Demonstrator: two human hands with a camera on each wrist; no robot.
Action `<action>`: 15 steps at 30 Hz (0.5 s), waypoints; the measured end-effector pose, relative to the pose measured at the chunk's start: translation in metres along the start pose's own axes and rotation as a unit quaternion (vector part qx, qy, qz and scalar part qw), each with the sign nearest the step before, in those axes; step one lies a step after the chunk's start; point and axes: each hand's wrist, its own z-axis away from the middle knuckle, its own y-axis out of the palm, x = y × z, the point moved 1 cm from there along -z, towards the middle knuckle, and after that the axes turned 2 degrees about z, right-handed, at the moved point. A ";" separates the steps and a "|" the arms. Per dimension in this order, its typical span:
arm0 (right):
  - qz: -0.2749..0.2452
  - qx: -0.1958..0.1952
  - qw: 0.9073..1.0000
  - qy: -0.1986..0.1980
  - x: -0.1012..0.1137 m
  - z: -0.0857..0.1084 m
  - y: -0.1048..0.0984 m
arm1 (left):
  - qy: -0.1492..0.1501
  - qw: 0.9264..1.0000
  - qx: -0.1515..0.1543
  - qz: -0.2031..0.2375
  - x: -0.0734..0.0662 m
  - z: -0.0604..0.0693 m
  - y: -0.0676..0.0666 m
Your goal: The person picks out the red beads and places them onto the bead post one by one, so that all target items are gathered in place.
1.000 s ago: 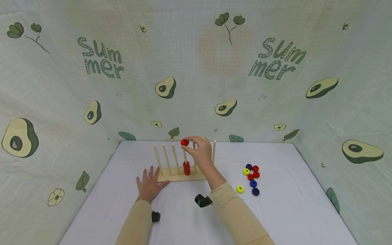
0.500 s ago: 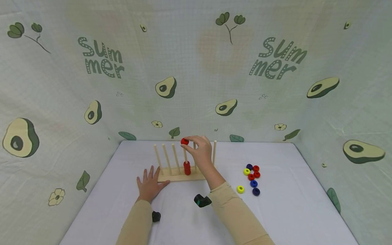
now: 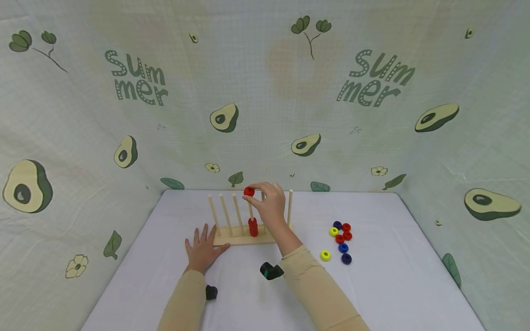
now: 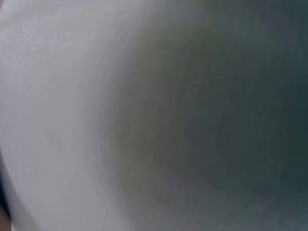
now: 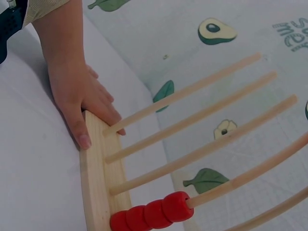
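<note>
Right hand (image 3: 271, 204) was shifted a touch left since the frame 0.5 s ago, wrist camera (image 3: 271, 271) with it; held bead (image 3: 249, 191) was barely moved; left hand (image 3: 202, 253) and rack (image 3: 244, 240) were left as they were. Held bead, red, was pinched between right thumb and fingers at the top of the 4th peg (image 3: 250, 210) from the left; whether it was threaded on could not be told. 4 red beads (image 3: 253, 227) were stacked, touching, at the foot of that peg. 6 pegs could be counted in the head view; rack's right part was partly covered by the right hand. Left hand was laid at rack's left end, fingers spread and straight, thumb against the near side, nothing clenched. 8 loose beads were spread to the right, well apart from rack: 3 red beads (image 3: 339, 239), 2 yellow beads (image 3: 325, 255), 3 blue beads (image 3: 343, 248). Table (image 3: 240, 294) was covered in white cloth, backed by a sheet (image 3: 265, 92) printed with avocados. Left wrist view was mostly blurred.
</note>
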 end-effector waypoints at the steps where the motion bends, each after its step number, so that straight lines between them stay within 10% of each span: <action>1: 0.006 0.000 1.000 -0.002 0.000 0.000 0.000 | 0.001 1.000 -0.001 -0.001 0.000 0.000 0.001; 15: 0.054 0.015 0.998 -0.012 0.002 0.000 0.001 | -0.001 1.000 -0.001 0.005 0.001 0.000 0.001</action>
